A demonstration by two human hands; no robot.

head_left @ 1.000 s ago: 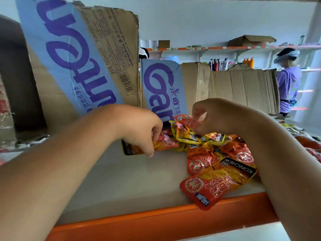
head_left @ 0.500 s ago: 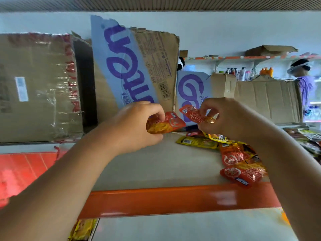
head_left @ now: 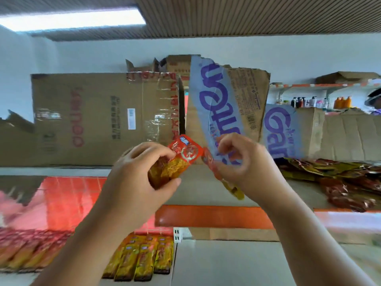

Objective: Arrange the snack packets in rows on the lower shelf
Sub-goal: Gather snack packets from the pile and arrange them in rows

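The fingers [head_left: 158, 154] of the left hand [head_left: 140, 180] are curled, thumb beneath, around a red-and-orange packet [head_left: 182, 159], which sticks up and to the right out of the grip. Just right of it, the fingers [head_left: 228, 145] of the right hand [head_left: 247, 164] pinch the top of a second packet [head_left: 234, 188], which hangs down slantwise. The two packets nearly touch at their upper ends; blur hides whether they do.

Both hands are raised in front of the upper shelf [head_left: 212, 216], above its orange lip. The loose pile [head_left: 342, 182] they seem to have drawn from lies on that shelf, well to the right. The lower shelf [head_left: 226, 263] lies near and below, and the arranged rows [head_left: 142, 259] sit at its left end, under the left forearm.

I judge this the carrying step: packets are in hand and not yet laid. The next move calls for bringing both down past the lip and setting them flat, lined up with the rows and facing the same way.

Counted: two hands, one packet in each. The arranged block looks about four packets wide and overlapped in depth; blur forbids a total. More blurred packets [head_left: 26, 248] lie far left, uncounted. The pile is too tangled to count. Three cardboard boxes [head_left: 92, 120] stand behind.
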